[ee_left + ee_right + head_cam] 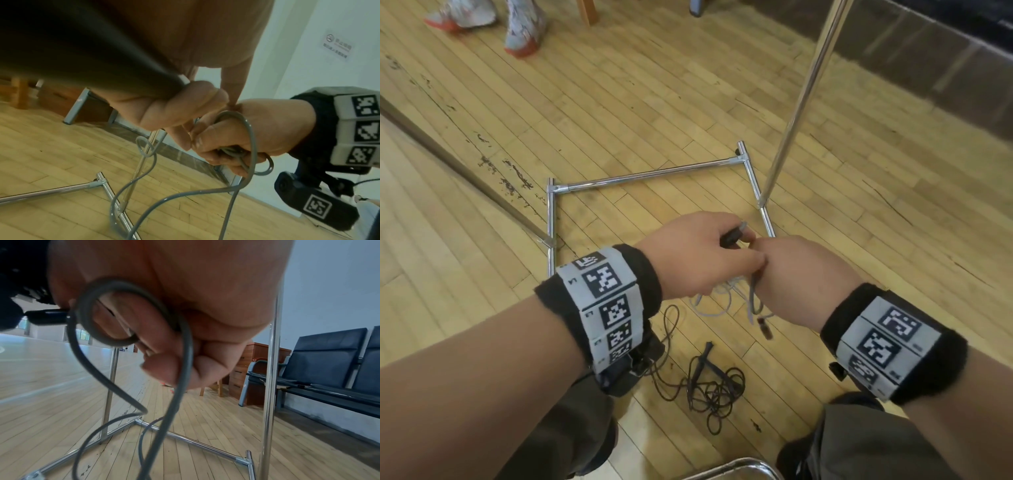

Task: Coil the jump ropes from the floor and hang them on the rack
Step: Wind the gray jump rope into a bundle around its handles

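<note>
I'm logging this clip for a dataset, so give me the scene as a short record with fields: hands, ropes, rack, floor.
left hand: left hand grips a black handle of the grey rope
right hand: right hand holds loops of the grey rope
grey rope: partly gathered between both hands, slack strands hang toward the floor
dark rope: dark rope lies tangled on the floor, untouched
rack: chrome rack, base on the floor, no rope seen hanging on it
floor: wooden floor
</note>
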Action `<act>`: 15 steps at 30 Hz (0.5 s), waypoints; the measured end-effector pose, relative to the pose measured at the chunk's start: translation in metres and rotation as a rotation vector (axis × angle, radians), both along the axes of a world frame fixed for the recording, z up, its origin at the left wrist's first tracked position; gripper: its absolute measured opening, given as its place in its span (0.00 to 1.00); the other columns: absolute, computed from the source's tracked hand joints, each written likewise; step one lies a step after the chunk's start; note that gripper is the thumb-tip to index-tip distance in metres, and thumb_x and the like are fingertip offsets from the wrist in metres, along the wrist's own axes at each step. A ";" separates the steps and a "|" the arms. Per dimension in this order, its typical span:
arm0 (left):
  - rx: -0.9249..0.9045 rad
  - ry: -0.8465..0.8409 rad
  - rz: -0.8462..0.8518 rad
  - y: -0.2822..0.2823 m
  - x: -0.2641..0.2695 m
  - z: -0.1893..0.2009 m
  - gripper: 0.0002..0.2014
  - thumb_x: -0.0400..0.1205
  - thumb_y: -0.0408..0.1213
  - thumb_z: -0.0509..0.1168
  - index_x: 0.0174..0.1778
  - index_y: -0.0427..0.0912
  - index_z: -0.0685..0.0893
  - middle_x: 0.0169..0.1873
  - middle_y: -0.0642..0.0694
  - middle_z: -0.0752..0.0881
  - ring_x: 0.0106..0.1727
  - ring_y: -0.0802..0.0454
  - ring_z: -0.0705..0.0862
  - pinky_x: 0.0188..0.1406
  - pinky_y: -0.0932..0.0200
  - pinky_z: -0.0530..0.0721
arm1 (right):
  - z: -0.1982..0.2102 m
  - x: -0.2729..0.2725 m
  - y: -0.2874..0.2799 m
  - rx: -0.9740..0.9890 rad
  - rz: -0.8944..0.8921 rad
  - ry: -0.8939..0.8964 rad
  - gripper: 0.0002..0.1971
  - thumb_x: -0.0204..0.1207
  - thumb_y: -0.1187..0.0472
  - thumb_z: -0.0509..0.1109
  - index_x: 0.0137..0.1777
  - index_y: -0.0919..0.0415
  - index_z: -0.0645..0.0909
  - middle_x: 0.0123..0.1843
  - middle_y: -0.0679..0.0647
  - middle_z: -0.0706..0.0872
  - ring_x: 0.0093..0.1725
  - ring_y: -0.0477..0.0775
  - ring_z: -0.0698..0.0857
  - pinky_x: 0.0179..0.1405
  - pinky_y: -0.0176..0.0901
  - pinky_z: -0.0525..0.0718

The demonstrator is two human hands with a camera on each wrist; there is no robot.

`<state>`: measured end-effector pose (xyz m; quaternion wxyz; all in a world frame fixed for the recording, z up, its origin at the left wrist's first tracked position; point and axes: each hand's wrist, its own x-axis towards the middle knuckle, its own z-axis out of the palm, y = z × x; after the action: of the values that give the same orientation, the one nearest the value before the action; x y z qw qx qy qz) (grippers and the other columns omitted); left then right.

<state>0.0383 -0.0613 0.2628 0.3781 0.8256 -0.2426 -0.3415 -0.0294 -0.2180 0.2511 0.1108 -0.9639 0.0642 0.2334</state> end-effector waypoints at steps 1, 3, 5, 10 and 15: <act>0.029 -0.024 -0.017 0.000 0.000 0.001 0.12 0.82 0.53 0.72 0.60 0.57 0.88 0.43 0.58 0.91 0.24 0.65 0.83 0.25 0.71 0.79 | 0.000 -0.001 0.000 0.005 -0.010 -0.024 0.07 0.83 0.58 0.63 0.43 0.51 0.71 0.35 0.48 0.78 0.33 0.48 0.79 0.34 0.47 0.82; 0.079 -0.081 -0.043 0.002 0.000 0.001 0.13 0.82 0.54 0.72 0.59 0.56 0.87 0.49 0.57 0.92 0.33 0.64 0.85 0.34 0.67 0.82 | 0.002 -0.002 -0.002 0.020 -0.030 -0.064 0.04 0.83 0.57 0.64 0.47 0.52 0.72 0.36 0.47 0.78 0.34 0.48 0.79 0.34 0.48 0.81; 0.118 -0.135 -0.059 0.002 -0.003 0.001 0.10 0.81 0.54 0.72 0.53 0.55 0.86 0.44 0.56 0.90 0.37 0.60 0.84 0.35 0.62 0.81 | 0.005 -0.002 -0.003 0.039 -0.046 -0.088 0.03 0.84 0.57 0.64 0.49 0.55 0.74 0.38 0.48 0.80 0.37 0.50 0.81 0.39 0.51 0.85; 0.193 -0.271 -0.087 -0.001 -0.009 -0.002 0.03 0.81 0.46 0.69 0.46 0.53 0.83 0.33 0.54 0.82 0.33 0.59 0.79 0.26 0.62 0.69 | 0.008 -0.003 0.000 0.112 -0.023 -0.172 0.02 0.85 0.59 0.63 0.51 0.53 0.75 0.40 0.48 0.80 0.41 0.52 0.82 0.42 0.54 0.86; -0.023 -0.033 0.139 0.006 0.011 0.001 0.03 0.85 0.36 0.67 0.49 0.47 0.85 0.33 0.53 0.90 0.24 0.55 0.84 0.21 0.61 0.76 | 0.007 -0.003 -0.006 0.245 -0.013 -0.300 0.11 0.88 0.52 0.59 0.45 0.53 0.77 0.41 0.47 0.80 0.40 0.50 0.80 0.37 0.51 0.81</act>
<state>0.0488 -0.0548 0.2635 0.4063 0.8415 -0.1947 -0.2980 -0.0321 -0.2239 0.2584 0.2371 -0.9668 0.0243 0.0925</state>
